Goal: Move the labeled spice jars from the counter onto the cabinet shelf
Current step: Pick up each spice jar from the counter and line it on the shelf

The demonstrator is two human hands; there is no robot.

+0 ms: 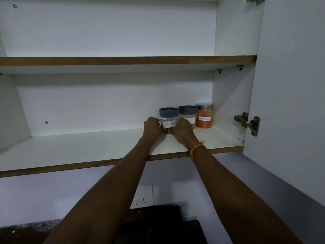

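Three labeled spice jars stand in a row at the back right of the lower cabinet shelf (88,152). The leftmost, a clear jar with a grey lid and a "Black Pepper" label (168,118), rests on the shelf between both my hands. My left hand (152,127) grips its left side and my right hand (182,132) grips its right side. Beside it stands a second grey-lidded jar (187,113), partly hidden by my right hand. Furthest right is an orange-filled jar with a metal lid (204,118).
The cabinet door (288,95) stands open at the right, its hinge (248,123) by the jars. An upper shelf (123,60) runs above. Below are a wall socket (142,197), a dark object (158,224) and a speckled counter (26,229).
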